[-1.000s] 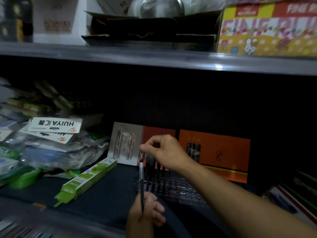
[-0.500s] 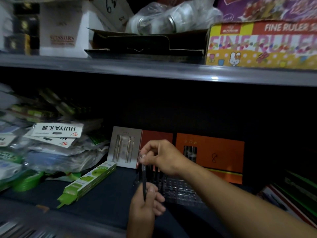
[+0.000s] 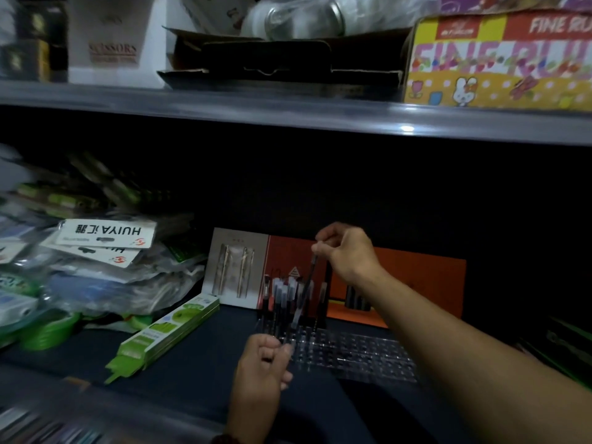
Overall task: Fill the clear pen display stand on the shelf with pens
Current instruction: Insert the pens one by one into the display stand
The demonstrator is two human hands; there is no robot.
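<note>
Head camera looks down on the clear pen display stand [image 3: 358, 350], a low plastic block dotted with rows of round holes. It lies flat on the dark lower shelf [image 3: 198, 357], just in front of me. A cluster of slim dark pens [image 3: 280, 299] with pale caps stands upright in its rear left holes. My right hand [image 3: 350, 251] hangs above that cluster, thumb and fingertips pinching the top end of one thin black pen [image 3: 306, 286], which slants down and left toward the stand's holes. My left hand [image 3: 262, 363] sits low at the stand's near left corner with its fingers curled. Blur hides whether it grips anything, so I cannot tell.

Behind the stand lean a matte orange carton [image 3: 416, 283] and a grey card [image 3: 237, 267] showing two metallic pens. To the left lies a stack of flat green packs [image 3: 166, 334], and beyond it a heap of crinkled plastic bags [image 3: 105, 283] with white header cards. Overhead, the smooth grey upper shelf [image 3: 288, 113] bears a bright yellow ruler box [image 3: 496, 59], an open dark cardboard tray [image 3: 282, 65] and a white box [image 3: 112, 49].
</note>
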